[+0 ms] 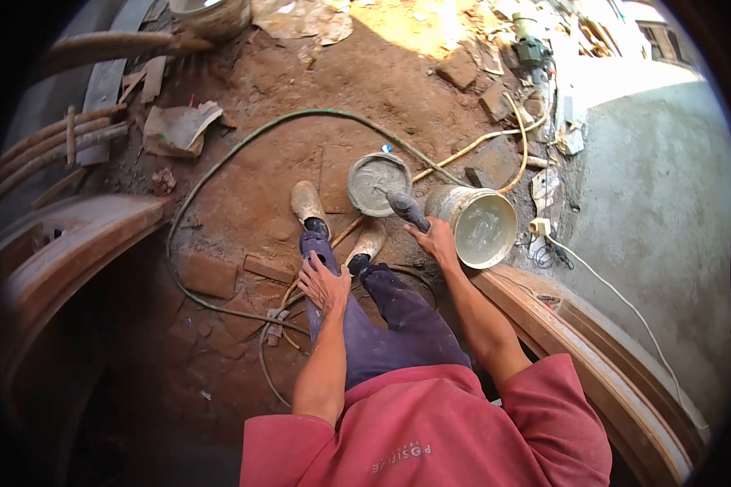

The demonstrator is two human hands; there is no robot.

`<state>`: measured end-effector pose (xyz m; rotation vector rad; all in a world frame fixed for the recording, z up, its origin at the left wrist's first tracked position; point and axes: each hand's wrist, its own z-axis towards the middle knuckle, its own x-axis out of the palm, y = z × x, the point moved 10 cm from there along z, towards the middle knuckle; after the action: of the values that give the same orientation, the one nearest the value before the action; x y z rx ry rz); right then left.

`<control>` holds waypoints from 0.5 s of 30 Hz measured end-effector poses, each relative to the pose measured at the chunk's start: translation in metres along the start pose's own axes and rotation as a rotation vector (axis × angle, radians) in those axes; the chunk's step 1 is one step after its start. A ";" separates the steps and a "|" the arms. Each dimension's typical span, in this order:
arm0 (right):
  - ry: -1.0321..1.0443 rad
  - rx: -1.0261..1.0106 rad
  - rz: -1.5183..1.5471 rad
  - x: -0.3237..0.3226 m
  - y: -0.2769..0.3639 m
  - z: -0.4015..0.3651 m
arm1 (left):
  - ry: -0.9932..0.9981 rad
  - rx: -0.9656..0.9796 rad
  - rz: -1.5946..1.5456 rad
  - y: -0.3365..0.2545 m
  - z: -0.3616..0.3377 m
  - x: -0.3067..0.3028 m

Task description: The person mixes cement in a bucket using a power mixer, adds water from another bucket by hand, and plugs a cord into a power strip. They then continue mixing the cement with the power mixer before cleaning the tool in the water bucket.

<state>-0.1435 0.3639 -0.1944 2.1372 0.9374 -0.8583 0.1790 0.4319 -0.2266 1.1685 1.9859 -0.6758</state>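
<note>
My right hand [437, 241] is closed around a grey, dust-coated drill mixer [408, 211], whose far end reaches over a round bucket [352, 188]. Inside that bucket is wet grey cement paste [378, 180]; how deep the tool's tip goes I cannot make out. Just right of my right hand, a larger white bucket [462, 201] holds cloudy greyish liquid and seems tilted toward me. My left hand [325, 286] lies on my left leg near the knee, fingers spread and holding nothing.
A green hose [256, 130] loops around my feet, and a yellowish hose [463, 148] runs behind the buckets. Wooden frames [544, 316] lie at right and left. A white cord [617, 284] crosses the grey slab. Bricks [207, 274] and a green pump [531, 50] are also there.
</note>
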 end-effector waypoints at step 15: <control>-0.050 0.222 0.119 0.042 -0.024 -0.021 | 1.022 0.076 -1.048 -0.175 -0.001 0.102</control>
<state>-0.1340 0.4079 -0.2209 2.3213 0.7093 -0.9898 -0.0101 0.4055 -0.2935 0.3838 3.5247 -0.6800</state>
